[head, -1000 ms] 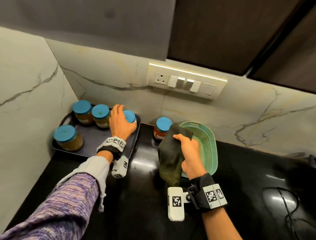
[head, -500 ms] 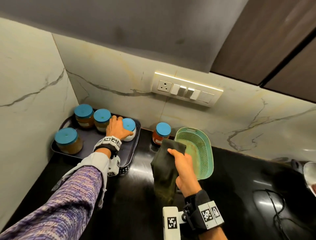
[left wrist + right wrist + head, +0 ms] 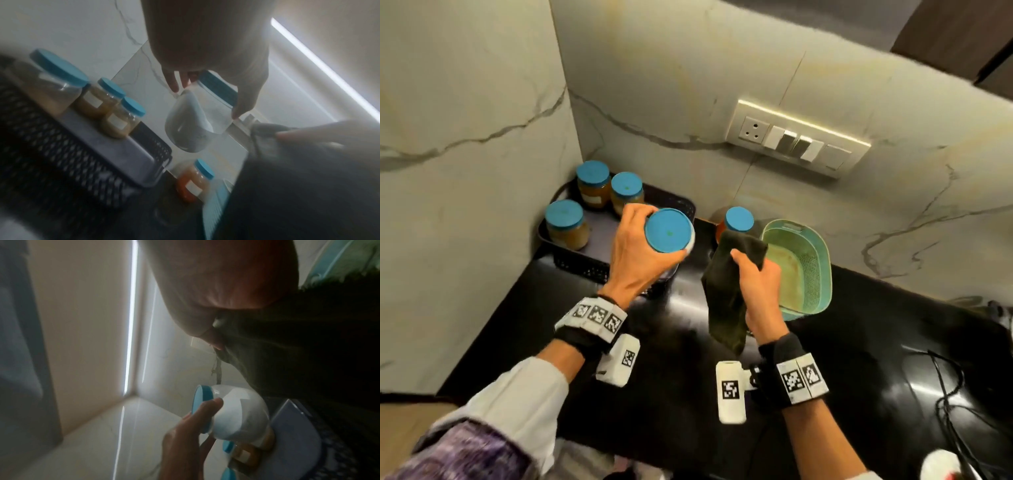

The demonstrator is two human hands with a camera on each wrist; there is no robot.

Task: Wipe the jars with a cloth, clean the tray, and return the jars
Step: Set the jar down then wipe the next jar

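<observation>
My left hand (image 3: 640,250) grips a blue-lidded jar of white powder (image 3: 669,231) by its lid, lifted above the dark tray's (image 3: 571,255) right end; the same jar (image 3: 197,116) hangs tilted in the left wrist view and shows again (image 3: 232,415) in the right wrist view. Three blue-lidded jars (image 3: 566,224) of brownish contents stand on the tray by the corner. A jar of orange contents (image 3: 738,221) stands on the counter just right of the tray. My right hand (image 3: 758,284) clutches a dark green cloth (image 3: 726,308) that hangs down beside the lifted jar.
A green plastic basket (image 3: 811,270) sits on the black counter right of the cloth. Marble walls close the corner behind and left of the tray. A switch panel (image 3: 798,144) is on the back wall. Black cables (image 3: 948,383) lie at the far right.
My left hand has lifted the white-powder jar off the tray, up and toward me. The right hand with the cloth stayed close beside it. The head view tilted down.
</observation>
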